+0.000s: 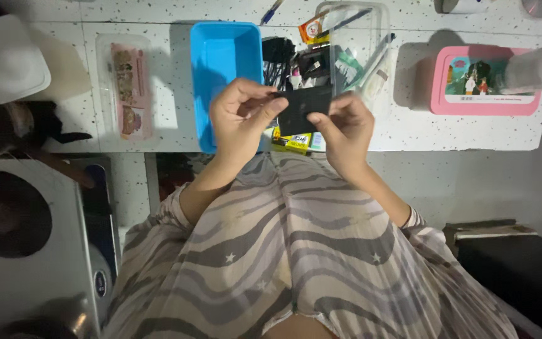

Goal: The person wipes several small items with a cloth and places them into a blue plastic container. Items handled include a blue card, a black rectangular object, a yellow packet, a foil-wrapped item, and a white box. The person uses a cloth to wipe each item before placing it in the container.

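Black flat card-like piece [303, 108] sits pinched between both hands above the speckled counter's [409, 125] near edge, just in front of the blue bin [221, 69] and the clear box [362, 50] of clutter. Left hand [241, 116] nips its left end between thumb and fingers; right hand [346, 129] clamps the lower right corner. Firm edge pinches should keep it from twisting. Its long axis runs left-right, face toward the camera.

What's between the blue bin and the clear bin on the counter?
In the head view, a heap of black cables and small items lies between the blue bin and the clear bin.
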